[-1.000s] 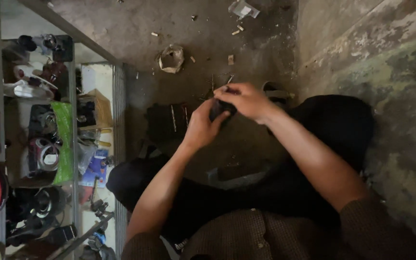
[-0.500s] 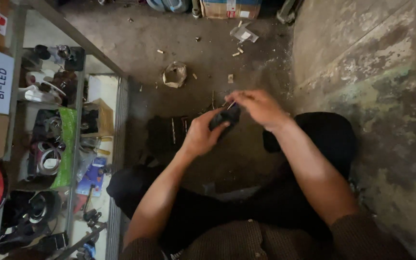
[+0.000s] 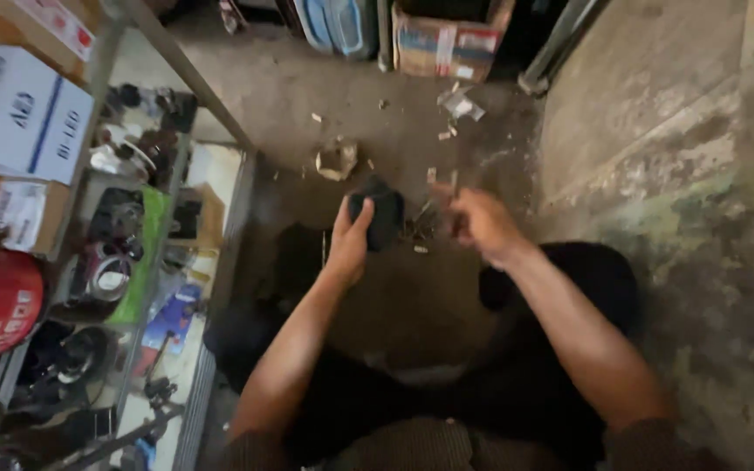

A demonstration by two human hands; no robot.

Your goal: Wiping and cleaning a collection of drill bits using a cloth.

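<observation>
Two hands work above the concrete floor (image 3: 412, 305): the left hand (image 3: 350, 240) is closed around a small black part (image 3: 380, 214), held up; the right hand (image 3: 480, 222), blurred, sits just beside it, its grip unclear. Scraps (image 3: 460, 106) litter the floor beyond.

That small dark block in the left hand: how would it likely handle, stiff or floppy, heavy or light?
The dark block looks rigid, since it keeps its boxy shape in the left hand. It is probably light, as the fingers of one hand hold it up. The picture is too blurred to judge its surface.
</observation>
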